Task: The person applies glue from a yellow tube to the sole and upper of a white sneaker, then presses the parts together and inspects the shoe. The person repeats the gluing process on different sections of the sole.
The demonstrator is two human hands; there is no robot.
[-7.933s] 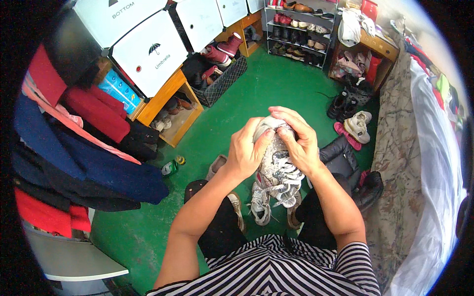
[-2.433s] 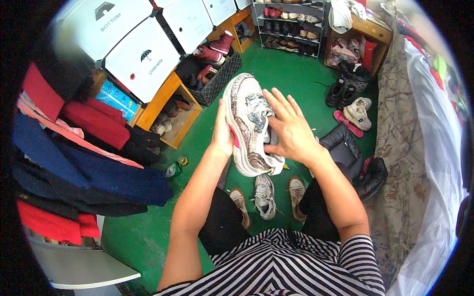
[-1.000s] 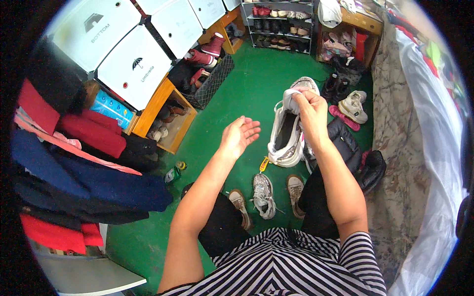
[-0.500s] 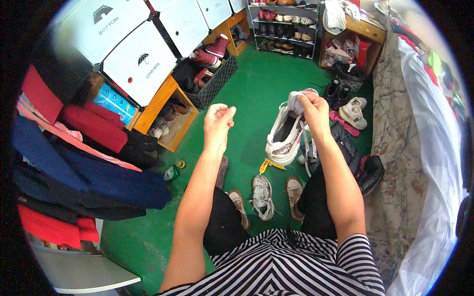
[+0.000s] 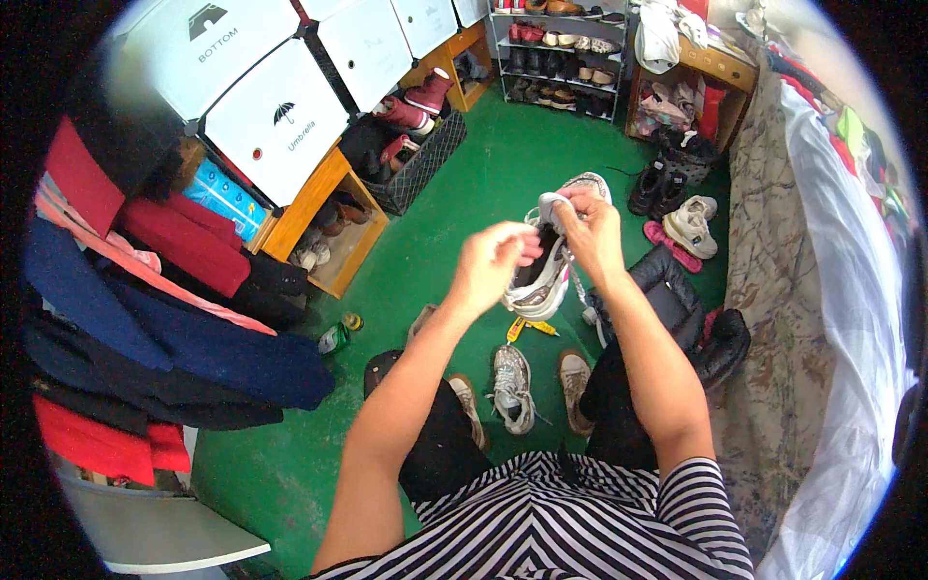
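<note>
A white sneaker (image 5: 543,301) with a silver heel patch and loose laces hangs in the air before me, its opening facing up. My right hand (image 5: 592,232) pinches the tongue at the front of that opening. Close to the collar's left side is my left hand (image 5: 495,259), its fingers part bent and slightly blurred; I see nothing held in it. Below, between my feet, a silvery sneaker (image 5: 512,387) rests on the green floor. A yellow strip-like thing (image 5: 531,330) lies just beyond that sneaker's far end.
Black puffer clothing (image 5: 667,295) lies by my right knee, near white shoes (image 5: 690,227) and pink slippers (image 5: 672,246). A shoe rack (image 5: 561,60) stands at the back. Storage cubes (image 5: 275,121), a black basket (image 5: 416,164) and hanging clothes (image 5: 164,319) line the left; a draped bed (image 5: 773,387) borders the right.
My left hand has moved right, from well apart to beside the sneaker's opening. The sneaker and my right hand have shifted slightly left, and more of the toe shows.
</note>
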